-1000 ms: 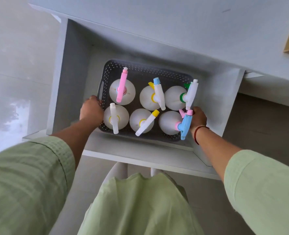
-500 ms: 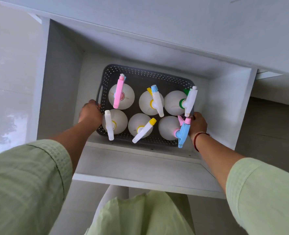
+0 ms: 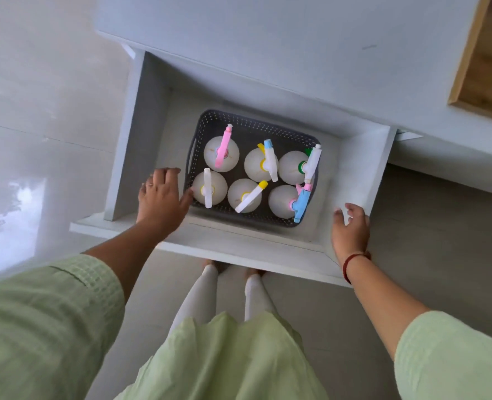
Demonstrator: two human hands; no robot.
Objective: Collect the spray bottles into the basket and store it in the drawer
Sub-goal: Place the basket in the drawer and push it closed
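A dark grey perforated basket (image 3: 256,127) rests inside the open white drawer (image 3: 239,246). It holds several white spray bottles (image 3: 221,153) with coloured trigger heads: pink, blue, green, yellow, white. My left hand (image 3: 161,197) hovers just left of the basket with fingers spread and holds nothing; its thumb is near the basket's rim. My right hand (image 3: 350,226) is open at the drawer's right front corner, apart from the basket.
The white cabinet top (image 3: 296,47) overhangs the drawer's back. A wooden box edge (image 3: 476,59) shows at the upper right. Glossy floor tiles (image 3: 37,111) lie to the left. My legs stand just below the drawer front.
Both hands have let go of the basket, which now rests in the drawer. The left hand drew back to the left, the right hand moved out to the drawer's right corner.
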